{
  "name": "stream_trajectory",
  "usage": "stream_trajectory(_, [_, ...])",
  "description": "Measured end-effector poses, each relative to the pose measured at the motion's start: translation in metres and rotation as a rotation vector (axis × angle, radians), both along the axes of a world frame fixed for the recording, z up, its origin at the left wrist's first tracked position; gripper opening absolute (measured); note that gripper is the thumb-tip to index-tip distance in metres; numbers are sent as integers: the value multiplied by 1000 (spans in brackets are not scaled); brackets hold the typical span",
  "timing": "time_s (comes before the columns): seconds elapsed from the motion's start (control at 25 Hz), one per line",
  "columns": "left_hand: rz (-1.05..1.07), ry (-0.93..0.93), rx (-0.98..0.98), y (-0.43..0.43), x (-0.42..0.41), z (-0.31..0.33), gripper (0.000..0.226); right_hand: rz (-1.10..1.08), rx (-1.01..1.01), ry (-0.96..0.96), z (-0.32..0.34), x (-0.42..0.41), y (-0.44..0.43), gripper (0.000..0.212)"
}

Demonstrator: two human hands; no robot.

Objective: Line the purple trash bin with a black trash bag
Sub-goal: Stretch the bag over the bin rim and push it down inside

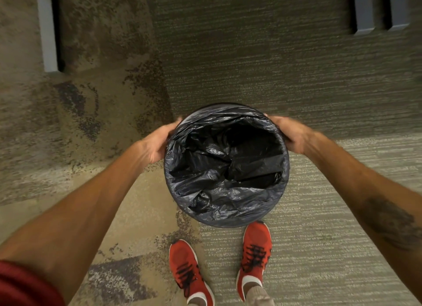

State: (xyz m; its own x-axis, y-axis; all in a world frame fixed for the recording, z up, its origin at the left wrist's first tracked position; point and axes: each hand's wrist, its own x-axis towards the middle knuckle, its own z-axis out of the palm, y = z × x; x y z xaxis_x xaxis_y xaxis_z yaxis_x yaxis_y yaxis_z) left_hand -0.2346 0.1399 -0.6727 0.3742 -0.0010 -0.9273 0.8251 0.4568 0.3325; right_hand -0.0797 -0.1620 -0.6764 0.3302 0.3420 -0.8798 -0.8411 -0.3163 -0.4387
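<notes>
A: Black trash bag [225,166] sits inside the bin, mouth folded over the whole rim; bin stands on carpet [262,61] just beyond the red shoes [255,248].

B: Hands?

A: Left hand [157,143] and right hand [291,134] press the bag against opposite sides of the rim, fingers curled over the outside. A pinch cannot be confirmed.

B: Step?

A: Judged as seating the overhang, nearly done. Next move calls for pushing the crumpled film down toward the bottom.

B: Hidden?

A: The bin's purple wall is fully covered; fingertips hidden behind the rim; frame blurred.
</notes>
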Motion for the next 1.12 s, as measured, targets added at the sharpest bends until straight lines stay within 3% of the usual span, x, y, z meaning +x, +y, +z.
stream_trajectory(0.12, [131,-62,-69,-4,-50,-6,52,-159,116,121,2,-31,-40,35])
stream_trajectory(0.32, [244,-99,-62,-15,-99,-22,42,-291,167,92,-7,-64,-64,27])
stream_trajectory(0.52, [314,-166,43,-24,-87,-35,26,-301,9,-71,-24,-65,-43,20])
stream_trajectory(0.8, [319,-70,170,-29,-78,-46,22,-360,-107,-24,-37,-65,-33,43])
stream_trajectory(1.0, [337,11,240,-34,-74,-42,31,-383,-180,-21,-28,-68,-28,46])
stream_trajectory(1.12, [313,13,530,-41,-83,-26,32,-337,-205,-155,-12,-89,-36,29])
